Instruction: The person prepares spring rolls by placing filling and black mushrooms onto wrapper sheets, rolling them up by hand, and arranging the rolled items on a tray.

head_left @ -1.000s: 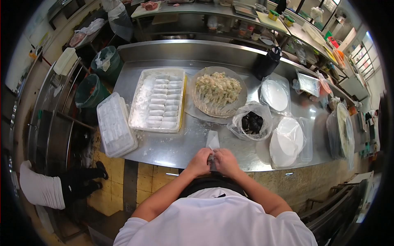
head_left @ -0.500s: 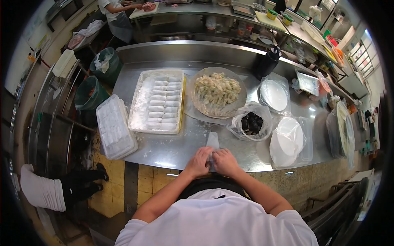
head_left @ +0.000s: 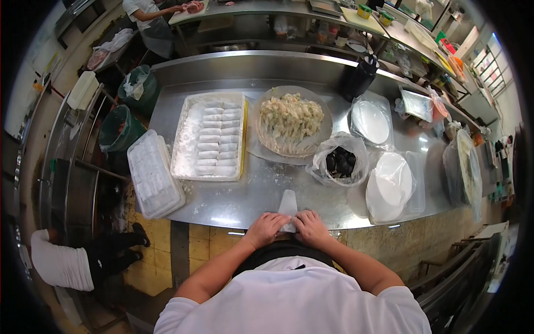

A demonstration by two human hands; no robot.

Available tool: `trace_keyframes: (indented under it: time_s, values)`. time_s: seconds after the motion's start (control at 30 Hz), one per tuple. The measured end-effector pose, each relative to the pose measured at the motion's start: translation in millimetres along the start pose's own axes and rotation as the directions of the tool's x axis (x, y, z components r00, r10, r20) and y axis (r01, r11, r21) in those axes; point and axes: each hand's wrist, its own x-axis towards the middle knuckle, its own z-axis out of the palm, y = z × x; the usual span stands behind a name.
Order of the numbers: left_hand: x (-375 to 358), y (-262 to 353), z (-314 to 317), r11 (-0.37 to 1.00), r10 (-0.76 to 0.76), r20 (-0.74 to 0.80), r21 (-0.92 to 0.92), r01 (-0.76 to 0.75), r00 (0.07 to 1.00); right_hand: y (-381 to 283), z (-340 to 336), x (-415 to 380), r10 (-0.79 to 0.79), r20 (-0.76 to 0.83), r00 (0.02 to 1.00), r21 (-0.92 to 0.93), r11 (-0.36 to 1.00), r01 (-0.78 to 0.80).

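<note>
A white, tapering wrapper strip (head_left: pixel 288 204) lies on the steel table near its front edge. My left hand (head_left: pixel 268 227) grips its near end from the left, fingers curled and pressed together. From the right, my right hand (head_left: pixel 311 227) pinches the same end; whatever is folded inside is hidden by the fingers. Straight ahead stands a round dish (head_left: pixel 267 142) heaped with a pale chopped filling (head_left: pixel 292 118) with green bits. To its left, a white tray (head_left: pixel 186 133) holds rows of white rolls (head_left: pixel 210 139) dusted with flour.
A lidded plastic box (head_left: pixel 156 175) sits at the table's left edge. On the right are a clear bag of dark pieces (head_left: pixel 340 162), bagged round white sheets (head_left: pixel 389 186) and a black bottle (head_left: pixel 360 78). Two other people work nearby, one (head_left: pixel 61 259) at lower left.
Both hands have shifted slightly toward my body and a little apart, drawing the wrapper's near end with them. More of the strip shows between them. My view has tilted slightly.
</note>
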Motion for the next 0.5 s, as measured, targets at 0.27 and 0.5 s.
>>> trace_keyframes:
  time_s: [0.27,0.5]
  values:
    - [5.3,1.9,2.3,0.994,-0.026,-0.207,-0.105,0.005,0.978,-2.0,6.8,-0.5,0.017,-0.09,0.996,0.114,0.993,-0.007]
    - [21.9,1.0,0.8,0.987,-0.151,-0.212,-0.087,0.135,0.966,-0.5,15.6,11.8,0.205,-0.103,0.973,0.163,0.969,-0.187]
